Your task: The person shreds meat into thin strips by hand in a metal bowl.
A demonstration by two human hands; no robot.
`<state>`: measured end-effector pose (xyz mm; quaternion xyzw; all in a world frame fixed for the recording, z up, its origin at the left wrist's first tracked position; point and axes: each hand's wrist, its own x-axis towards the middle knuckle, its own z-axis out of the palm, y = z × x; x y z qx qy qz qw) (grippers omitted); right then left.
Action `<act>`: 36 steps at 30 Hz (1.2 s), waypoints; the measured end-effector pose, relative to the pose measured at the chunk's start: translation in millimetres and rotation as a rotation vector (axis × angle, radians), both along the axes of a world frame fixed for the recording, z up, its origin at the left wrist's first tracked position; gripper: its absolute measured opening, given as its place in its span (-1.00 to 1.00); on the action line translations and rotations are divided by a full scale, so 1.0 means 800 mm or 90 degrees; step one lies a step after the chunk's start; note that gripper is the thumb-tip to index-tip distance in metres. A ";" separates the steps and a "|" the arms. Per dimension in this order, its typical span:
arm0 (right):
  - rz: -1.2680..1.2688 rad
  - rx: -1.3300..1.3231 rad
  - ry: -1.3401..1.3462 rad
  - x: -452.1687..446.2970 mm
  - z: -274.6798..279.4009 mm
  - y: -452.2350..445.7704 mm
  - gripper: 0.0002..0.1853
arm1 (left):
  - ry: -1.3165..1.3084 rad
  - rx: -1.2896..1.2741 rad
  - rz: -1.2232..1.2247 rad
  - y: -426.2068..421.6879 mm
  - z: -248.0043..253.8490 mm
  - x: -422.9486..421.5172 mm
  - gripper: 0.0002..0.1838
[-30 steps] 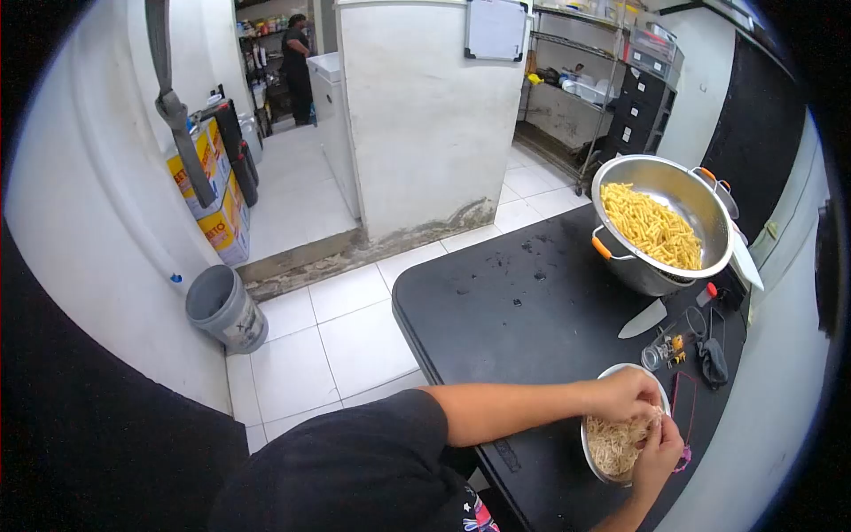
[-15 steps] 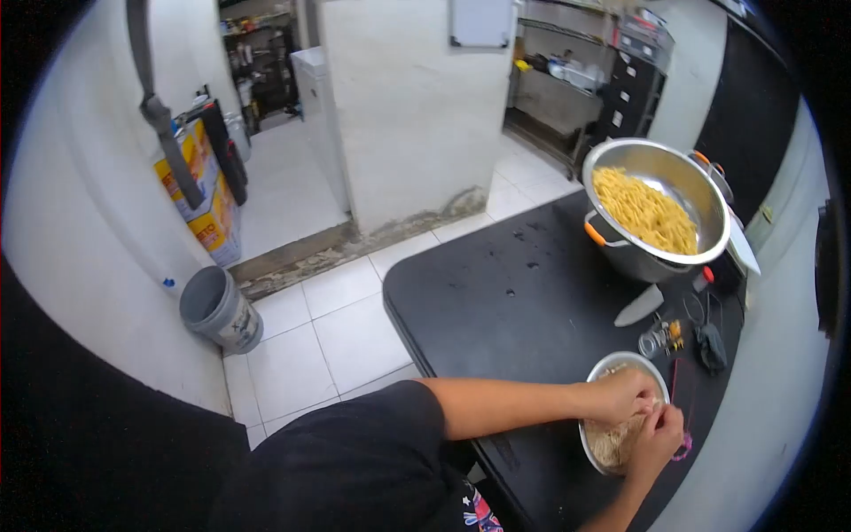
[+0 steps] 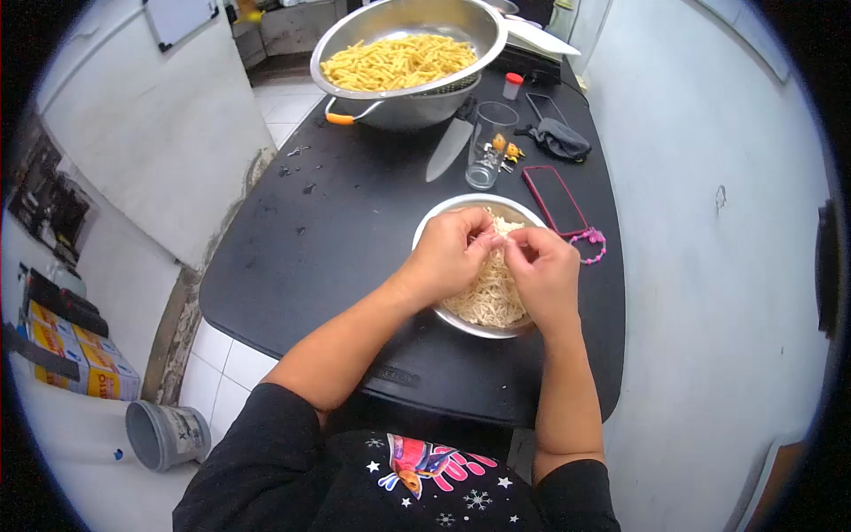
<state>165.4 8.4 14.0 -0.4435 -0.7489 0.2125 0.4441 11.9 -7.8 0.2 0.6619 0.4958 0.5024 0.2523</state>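
A metal bowl (image 3: pixel 433 215) stands near the front of the black table, filled with pale shreds (image 3: pixel 486 300) that look like shredded chicken. Over its middle, my left hand (image 3: pixel 450 255) is closed, thumb and fingers pinching a small pale piece. My right hand (image 3: pixel 547 273) pinches at the same spot, its fingertips almost touching those of the left. The fingers largely hide the piece between them. Just right of the bowl lies a phone (image 3: pixel 557 200) in a red case with a pink beaded strap (image 3: pixel 592 246).
Behind the bowl stand a clear glass (image 3: pixel 486 151) and a knife blade (image 3: pixel 449 151). A large metal colander (image 3: pixel 490 60) of yellow cut strips is at the back. A red-capped jar (image 3: pixel 512 85), another phone (image 3: pixel 544 108) and a dark pouch (image 3: pixel 561 140) lie right. A wall (image 3: pixel 709 266) borders the table's right side.
My view has swung right and down, bringing the bowl to the middle. Both hands are still pinching together over the bowl.
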 end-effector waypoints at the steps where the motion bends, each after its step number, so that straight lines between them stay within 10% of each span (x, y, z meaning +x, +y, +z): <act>1: -0.031 0.012 -0.010 0.005 -0.005 0.009 -0.88 | -0.016 -0.030 -0.012 -0.001 0.000 0.000 -0.87; 8: 0.115 -0.236 0.171 0.021 -0.009 0.018 -0.84 | -0.220 -0.213 -0.050 0.008 -0.002 -0.003 -0.88; 18: -0.053 0.033 -0.015 0.018 -0.009 0.021 -0.87 | -0.245 -0.246 -0.090 0.000 0.006 0.000 -0.91; 22: 0.074 -0.258 0.174 0.037 0.006 0.024 -0.85 | -0.283 -0.230 -0.094 0.003 0.006 -0.003 -0.88; 26: 0.100 -0.136 0.054 0.009 0.000 0.003 -0.81 | -0.402 -0.207 -0.145 0.006 -0.005 0.000 -0.87; 36: 0.085 -0.084 -0.003 0.039 0.004 0.014 -0.78 | -0.012 -0.109 -0.047 -0.005 0.012 -0.010 -0.87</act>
